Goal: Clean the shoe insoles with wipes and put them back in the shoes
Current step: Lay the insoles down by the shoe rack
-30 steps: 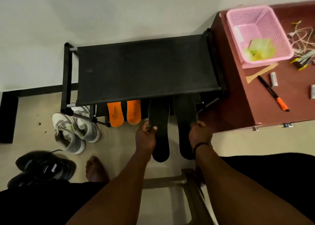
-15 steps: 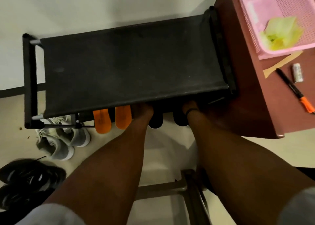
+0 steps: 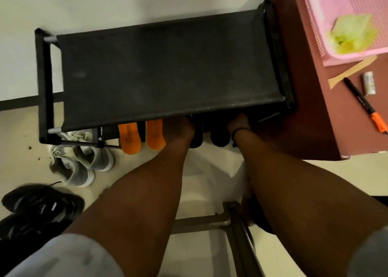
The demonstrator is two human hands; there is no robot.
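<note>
I see both hands, left hand (image 3: pixel 178 125) and right hand (image 3: pixel 238 123), reach under the black shelf (image 3: pixel 168 70) by two black insoles (image 3: pixel 219 138), beside the orange insoles (image 3: pixel 129 139), and the shelf hides the fingers, so I cannot tell their grip.

Dim indoor light, soft motion blur throughout, wide-angle bending at edges, deep shadow under rack (image 3: pixel 168 66)

Both hands reach under the black shoe rack (image 3: pixel 168 66) at frame centre; left hand (image 3: pixel 178 125) and right hand (image 3: pixel 238 123) meet two black insoles (image 3: pixel 219 138); orange insoles (image 3: pixel 154 134) protrude left of them.

Orange insoles (image 3: pixel 141 136), black insoles (image 3: pixel 219 138), black rack (image 3: pixel 168 70), pink perforated basket (image 3: pixel 354 10), reddish-brown table (image 3: pixel 310 117)
</note>
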